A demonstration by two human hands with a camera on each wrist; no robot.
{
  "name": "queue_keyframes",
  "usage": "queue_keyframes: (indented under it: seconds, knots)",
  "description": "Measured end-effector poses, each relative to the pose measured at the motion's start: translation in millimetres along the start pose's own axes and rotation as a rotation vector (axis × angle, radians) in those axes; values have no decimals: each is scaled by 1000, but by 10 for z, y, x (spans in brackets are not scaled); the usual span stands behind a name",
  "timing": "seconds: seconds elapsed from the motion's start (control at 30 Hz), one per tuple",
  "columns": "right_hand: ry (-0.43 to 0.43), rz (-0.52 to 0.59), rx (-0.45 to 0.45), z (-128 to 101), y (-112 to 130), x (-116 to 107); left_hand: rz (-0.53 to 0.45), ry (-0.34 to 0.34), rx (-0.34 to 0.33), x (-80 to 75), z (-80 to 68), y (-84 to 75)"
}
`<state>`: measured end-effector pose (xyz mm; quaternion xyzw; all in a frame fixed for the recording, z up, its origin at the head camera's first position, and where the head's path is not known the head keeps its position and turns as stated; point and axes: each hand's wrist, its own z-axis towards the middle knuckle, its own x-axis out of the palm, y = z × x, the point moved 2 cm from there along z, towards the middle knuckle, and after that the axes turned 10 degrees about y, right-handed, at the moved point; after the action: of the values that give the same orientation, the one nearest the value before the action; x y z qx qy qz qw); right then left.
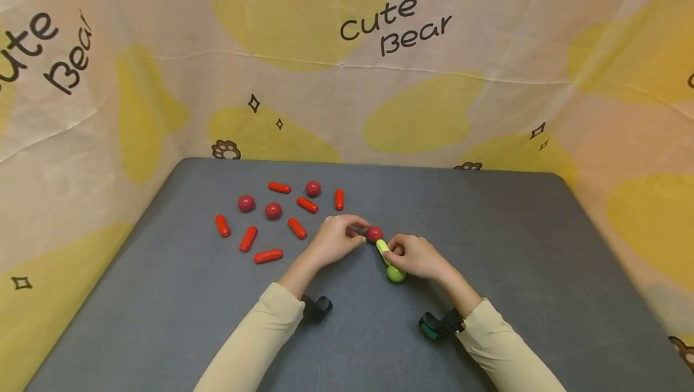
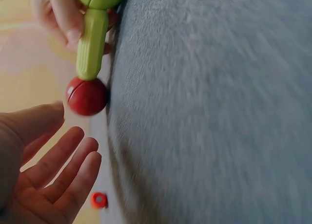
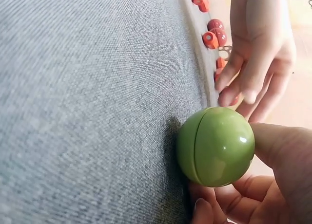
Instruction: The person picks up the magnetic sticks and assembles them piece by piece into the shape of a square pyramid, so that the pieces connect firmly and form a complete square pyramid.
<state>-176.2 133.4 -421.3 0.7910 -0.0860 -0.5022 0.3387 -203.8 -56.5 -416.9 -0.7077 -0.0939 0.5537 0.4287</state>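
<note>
Near the mat's (image 1: 488,223) centre, a bit toward the front edge, the person is working w/ both hands on a small toy piece: a green stick (image 1: 382,247) w/ a green ball (image 1: 396,274) at the near end and a red ball (image 1: 374,233) at the far end. The right hand (image 1: 417,256) is gripping the green end, fingers curling round the stick and ball; in the right wrist view the green ball (image 3: 216,146) is sitting between thumb and fingertips, touching the mat (image 3: 87,107). The left hand (image 1: 336,238) is lying just beside the red ball, fingers reaching toward it; from the head view it's hard to tell whether they're touching. In the left wrist view the left hand (image 2: 48,165) is showing fingers straight and relaxed, palm open, just below the red ball (image 2: 87,95) and apart from it, while the green stick (image 2: 90,44) is joining the ball from above. Loose pieces are lying toward the mat's far left corner: three red balls (image 1: 273,211) and several red sticks (image 1: 268,256), spread apart, none touching the hands. Both sleeves (image 1: 255,338) are cream. Behind the mat a cloth (image 1: 347,79) w/ yellow patches and "cute Bear" lettering is hanging as a backdrop.
</note>
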Motion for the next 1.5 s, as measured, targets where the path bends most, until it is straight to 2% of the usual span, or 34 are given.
queue_keyframes:
  seconds: [0.3,0.6,0.73,0.9,1.03,1.23,1.5]
  knots:
    - [-2,-1,7,-65,-47,-22,-14,-69,-2,-323,-357,66]
    - [6,55,45,-115,-102,-45,76,-186,-21,-692,-754,245]
    - [13,80,33,-136,-121,-51,109,-213,-63,-788,-924,366]
    - [13,94,42,-170,-160,-62,127,-217,-146,-795,-1108,537]
    - [9,102,54,-191,-189,-67,156,-229,-158,-770,-1193,622]
    - [7,117,69,-226,-222,-78,193,-233,-181,-739,-1240,692]
    - [-10,142,94,-256,-263,-88,214,-205,-203,-721,-1241,721]
